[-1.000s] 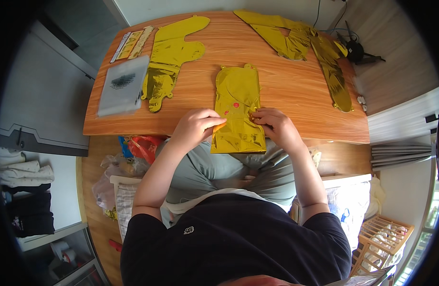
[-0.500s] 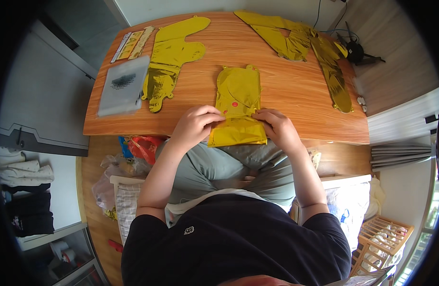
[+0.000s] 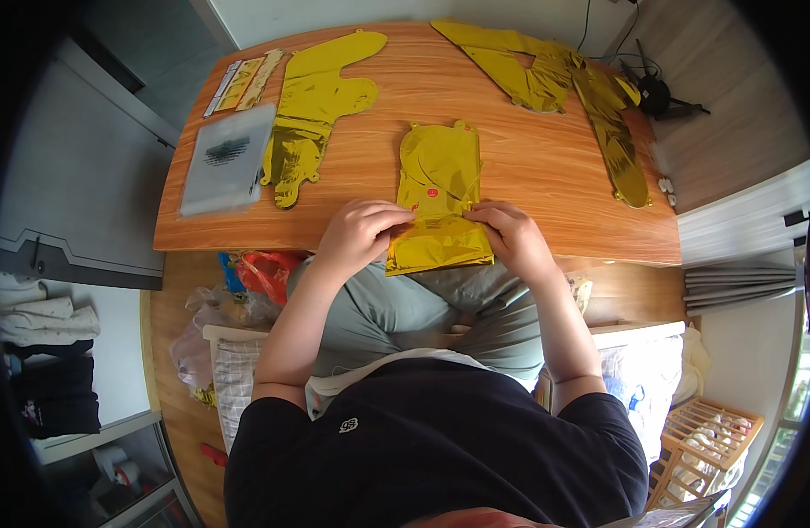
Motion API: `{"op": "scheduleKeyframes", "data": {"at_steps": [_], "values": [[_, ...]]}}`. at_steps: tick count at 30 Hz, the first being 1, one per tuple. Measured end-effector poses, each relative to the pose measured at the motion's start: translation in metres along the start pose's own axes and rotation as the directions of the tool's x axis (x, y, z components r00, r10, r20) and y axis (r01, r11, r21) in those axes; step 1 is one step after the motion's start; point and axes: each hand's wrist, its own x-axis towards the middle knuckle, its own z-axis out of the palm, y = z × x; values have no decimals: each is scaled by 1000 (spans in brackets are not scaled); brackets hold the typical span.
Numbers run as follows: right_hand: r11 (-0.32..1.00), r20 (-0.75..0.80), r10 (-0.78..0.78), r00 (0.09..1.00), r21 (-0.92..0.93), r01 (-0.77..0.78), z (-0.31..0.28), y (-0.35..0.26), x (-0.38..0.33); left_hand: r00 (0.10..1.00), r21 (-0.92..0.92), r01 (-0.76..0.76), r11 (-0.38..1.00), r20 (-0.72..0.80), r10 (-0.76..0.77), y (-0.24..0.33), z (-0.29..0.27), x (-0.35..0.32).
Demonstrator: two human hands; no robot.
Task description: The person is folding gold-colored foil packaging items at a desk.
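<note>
Since a second ago the near end of the gold foil balloon point(image 3: 438, 198) is doubled back at the bench point(image 3: 528, 167) edge, and the left hand point(image 3: 359, 233) and right hand point(image 3: 511, 236) pinch the fold, so folding appears under way.

Both hands grip the near end of a flat gold foil balloon point(image 3: 440, 198) at the table's front edge: the left hand point(image 3: 361, 236) pinches its left side, the right hand point(image 3: 509, 238) its right, with the near part folded up between them. Beyond the left hand lie another gold foil balloon point(image 3: 312, 110) and a clear plastic packet point(image 3: 227, 158); beyond the right hand, more gold foil shapes point(image 3: 555, 79) on the wooden table point(image 3: 546, 176).
</note>
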Motion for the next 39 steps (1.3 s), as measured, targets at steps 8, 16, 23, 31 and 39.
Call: {"op": "scheduleKeyframes", "data": {"at_steps": [8, 16, 23, 31, 39], "values": [[982, 31, 165, 986, 86, -167, -3, -12, 3, 981, -118, 192, 974, -16, -195, -2, 2, 1], [988, 42, -155, 987, -12, 156, -4, 5, 3, 969, -179, 248, 952, 37, -246, 1, 0, 4], [998, 25, -30, 999, -55, 31, -3, -13, 4, 995, -117, 99, 988, -6, -101, -5, 0, 1], [977, 61, -160, 985, -132, 167, -1, 1, 4, 967, -163, 255, 953, 55, -249, -1, -1, 4], [968, -40, 227, 973, 122, -221, 6, -2, 9, 910, -291, 392, 872, -17, -415, -1, 6, 13]]}}
